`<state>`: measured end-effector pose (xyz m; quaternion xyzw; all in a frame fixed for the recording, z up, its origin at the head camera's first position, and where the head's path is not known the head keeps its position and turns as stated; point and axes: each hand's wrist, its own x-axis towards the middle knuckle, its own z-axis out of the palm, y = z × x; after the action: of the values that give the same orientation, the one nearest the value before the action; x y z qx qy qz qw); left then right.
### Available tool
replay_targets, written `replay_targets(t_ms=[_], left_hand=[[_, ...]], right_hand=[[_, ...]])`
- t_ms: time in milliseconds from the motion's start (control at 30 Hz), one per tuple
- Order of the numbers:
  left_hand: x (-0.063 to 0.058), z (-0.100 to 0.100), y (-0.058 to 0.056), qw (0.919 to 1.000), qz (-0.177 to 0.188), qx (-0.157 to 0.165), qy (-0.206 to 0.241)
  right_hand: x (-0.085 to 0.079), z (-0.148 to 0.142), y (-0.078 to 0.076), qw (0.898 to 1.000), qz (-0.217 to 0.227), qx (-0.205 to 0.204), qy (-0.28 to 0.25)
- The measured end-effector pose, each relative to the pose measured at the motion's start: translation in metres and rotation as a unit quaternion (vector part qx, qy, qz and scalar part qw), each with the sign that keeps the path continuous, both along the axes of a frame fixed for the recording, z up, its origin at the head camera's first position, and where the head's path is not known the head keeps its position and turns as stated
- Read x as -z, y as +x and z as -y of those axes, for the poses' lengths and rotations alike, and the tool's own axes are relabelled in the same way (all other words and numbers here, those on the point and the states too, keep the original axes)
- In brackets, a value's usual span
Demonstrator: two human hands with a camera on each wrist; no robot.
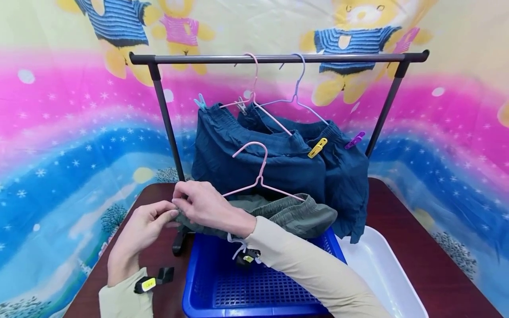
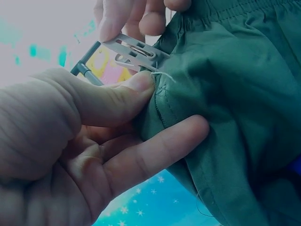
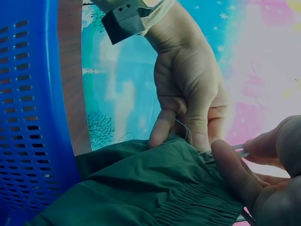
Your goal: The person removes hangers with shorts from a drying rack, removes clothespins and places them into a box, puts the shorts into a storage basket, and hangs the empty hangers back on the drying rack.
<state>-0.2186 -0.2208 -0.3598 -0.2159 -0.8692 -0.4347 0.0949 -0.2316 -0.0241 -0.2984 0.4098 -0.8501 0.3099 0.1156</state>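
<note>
Beige right sleeve crosses nearest the camera, over a blue basket. Beyond the basket's far left, the left hand pinches a corner of the green garment. Just farther and to the right, the right hand pinches a grey clip, its long axis running from that hand to the garment's edge.

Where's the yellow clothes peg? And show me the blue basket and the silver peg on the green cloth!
Yellow peg (image 1: 317, 148): head view, middle of its body.
Blue basket (image 1: 190, 279): head view, its left rim.
Silver peg (image 2: 124, 45): left wrist view, its upper side.
</note>
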Motion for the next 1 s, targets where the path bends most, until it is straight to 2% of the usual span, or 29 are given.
replay_targets(t_ms=[167, 533, 733, 1000], left_hand=[[0.0, 0.001, 0.0, 1.0, -0.005, 0.003, 0.003], [-0.002, 0.003, 0.002, 0.9995, -0.016, 0.016, 0.02], [-0.002, 0.005, 0.005, 0.9992, -0.026, 0.014, 0.025], [-0.003, 0.005, 0.006, 0.9992, -0.026, 0.013, 0.026]], right_hand=[[0.002, 0.002, 0.001, 0.997, -0.074, -0.001, -0.016], [0.014, 0.006, 0.001, 0.988, -0.133, -0.016, -0.084], [0.017, 0.009, 0.0, 0.981, -0.166, -0.019, -0.098], [0.019, 0.007, 0.001, 0.979, -0.169, -0.02, -0.11]])
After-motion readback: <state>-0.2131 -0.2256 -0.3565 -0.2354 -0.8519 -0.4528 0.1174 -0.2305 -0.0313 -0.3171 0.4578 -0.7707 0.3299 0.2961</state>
